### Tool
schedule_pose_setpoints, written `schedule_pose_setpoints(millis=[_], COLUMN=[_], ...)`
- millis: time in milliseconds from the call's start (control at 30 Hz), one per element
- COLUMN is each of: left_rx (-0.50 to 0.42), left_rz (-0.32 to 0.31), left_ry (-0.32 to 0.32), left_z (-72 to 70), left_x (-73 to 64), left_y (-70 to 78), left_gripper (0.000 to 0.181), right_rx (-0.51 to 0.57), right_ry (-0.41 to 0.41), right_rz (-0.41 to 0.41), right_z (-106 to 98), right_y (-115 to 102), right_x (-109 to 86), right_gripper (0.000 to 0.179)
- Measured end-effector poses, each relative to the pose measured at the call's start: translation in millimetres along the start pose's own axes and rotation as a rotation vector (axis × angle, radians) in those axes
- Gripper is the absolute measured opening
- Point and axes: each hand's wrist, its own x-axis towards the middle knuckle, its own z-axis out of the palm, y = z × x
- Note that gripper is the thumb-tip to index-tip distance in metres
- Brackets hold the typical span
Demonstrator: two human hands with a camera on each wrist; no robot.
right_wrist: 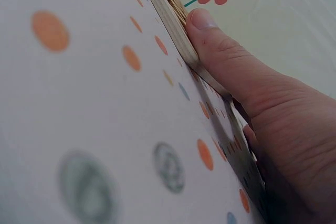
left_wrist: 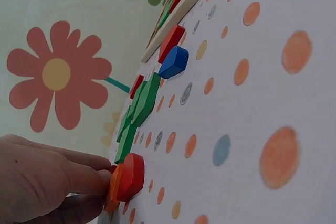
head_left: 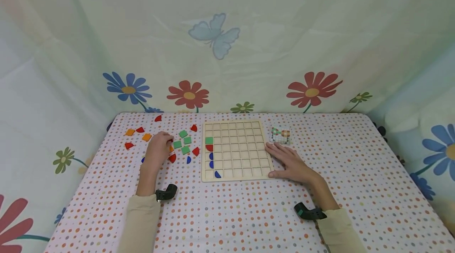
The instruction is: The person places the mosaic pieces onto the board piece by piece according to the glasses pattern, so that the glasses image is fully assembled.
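My left hand [head_left: 159,148] is among loose coloured pieces left of the board, fingers bent down. At its fingertips a small part of a red piece [head_left: 172,140] shows, apparently pinched; the fingers hide most of it. Right by them lie an orange piece [left_wrist: 114,188] and a red quarter-round piece [left_wrist: 131,177]. The wooden grid board [head_left: 238,178] holds a green square [head_left: 209,140], a red piece [head_left: 209,148] and blue half-rounds [head_left: 211,164] along its left side. My right hand [head_left: 289,163] rests on the board's right edge, fingers spread, thumb [right_wrist: 226,51] at the near corner.
Several green squares [head_left: 185,150] lie between the left hand and the board. Farther left are orange squares [head_left: 130,132] and red pieces [head_left: 128,145]. A small patterned card [head_left: 280,136] lies beyond the right hand. A dotted cloth [head_left: 227,213] covers the table.
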Motion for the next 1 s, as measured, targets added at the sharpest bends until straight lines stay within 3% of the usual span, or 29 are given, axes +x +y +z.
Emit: schedule_pose_setpoints(millis=[400, 500, 600, 700, 867, 1000], left_rx=[-0.026, -0.070, -0.182, -0.266, -0.279, -0.258], left_rz=[-0.024, 0.002, 0.047, 0.096, 0.154, 0.167], left_ry=[0.094, 0.127, 0.150, 0.155, 0.127, 0.084], left_z=[2.5, 4.7, 9.6, 21.1, 38.4, 46.7], left_x=[0.3, 2.8, 4.6, 9.6, 24.7, 33.5], left_y=[-2.0, 2.5, 16.2, 38.9, 73.5, 86.4], left_gripper=[0.023, 0.021, 0.018, 0.016, 0.015, 0.013], right_rx=[0.009, 0.008, 0.004, -0.003, -0.010, -0.002], right_ry=[-0.007, -0.005, -0.005, -0.005, 0.006, -0.002], right_rz=[-0.003, -0.004, 0.002, 0.011, 0.006, 0.007], right_z=[-1.8, -1.2, 0.3, -0.1, -1.6, -2.8], right_y=[-1.4, -0.3, 1.1, 1.4, -2.0, -4.9], right_x=[1.0, 0.9, 0.3, -1.9, -1.2, -0.6], right_gripper=[0.091, 0.091, 0.091, 0.091, 0.090, 0.090])
